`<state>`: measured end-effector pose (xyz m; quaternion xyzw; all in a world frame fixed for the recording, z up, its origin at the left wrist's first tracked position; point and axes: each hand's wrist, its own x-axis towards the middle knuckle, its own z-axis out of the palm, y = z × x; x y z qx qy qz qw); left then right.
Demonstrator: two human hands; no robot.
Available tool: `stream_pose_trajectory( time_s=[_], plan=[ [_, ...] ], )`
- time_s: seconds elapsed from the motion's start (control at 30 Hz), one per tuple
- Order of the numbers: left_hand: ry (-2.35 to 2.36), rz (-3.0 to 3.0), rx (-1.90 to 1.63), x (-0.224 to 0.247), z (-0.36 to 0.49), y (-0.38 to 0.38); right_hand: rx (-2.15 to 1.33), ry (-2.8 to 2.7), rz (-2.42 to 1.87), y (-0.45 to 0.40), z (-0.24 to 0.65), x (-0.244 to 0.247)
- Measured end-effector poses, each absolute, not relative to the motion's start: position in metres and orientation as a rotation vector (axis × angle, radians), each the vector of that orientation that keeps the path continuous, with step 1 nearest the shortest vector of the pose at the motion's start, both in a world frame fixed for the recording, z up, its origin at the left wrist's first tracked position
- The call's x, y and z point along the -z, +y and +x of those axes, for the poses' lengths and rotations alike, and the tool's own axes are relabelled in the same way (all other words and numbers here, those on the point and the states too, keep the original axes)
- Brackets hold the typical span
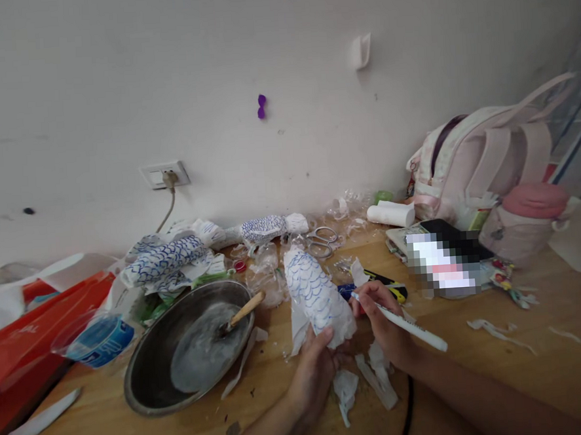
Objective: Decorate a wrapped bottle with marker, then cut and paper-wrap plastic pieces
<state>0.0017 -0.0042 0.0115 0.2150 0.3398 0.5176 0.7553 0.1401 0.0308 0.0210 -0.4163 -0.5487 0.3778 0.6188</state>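
Observation:
A white paper-covered fish shape (317,291) with blue scale lines drawn over it stands tilted in front of me. My left hand (317,367) grips its lower end, thumb on the near side. In my right hand (382,317) is a white marker pen (410,328), its tip close to the fish shape's right side; I cannot tell whether it touches. Behind lie two similar scaled paper fish, one at the left (167,258) and one farther back (264,229). Torn paper scraps (347,388) are scattered below my hands.
At left stands a metal bowl (133,378) of whitish liquid with a wooden-handled brush (247,309). Nearby are a blue cup (101,340) and a red bag (46,331). Scissors (321,242), a yellow-black cutter (398,289), a paper roll (391,214) and a pink backpack (464,161) lie beyond.

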Motion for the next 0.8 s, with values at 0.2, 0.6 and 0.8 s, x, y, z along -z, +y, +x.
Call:
stream_pose_trajectory(
  time_s=[0.2,0.6,0.8],
  plan=[
    [0.815,0.661,-1.266,0.000,0.004,-0.006,-0.892,-1.158,-1.141,0.036,0.140,-0.025],
    [1.039,1.020,-1.451,0.000,-0.002,0.001,-1.475,-1.354,-0.938,0.013,0.138,-0.048],
    [1.296,1.016,-1.523,0.015,-0.010,0.004,-1.286,-1.247,-1.154,0.015,0.130,-0.054]
  ],
)
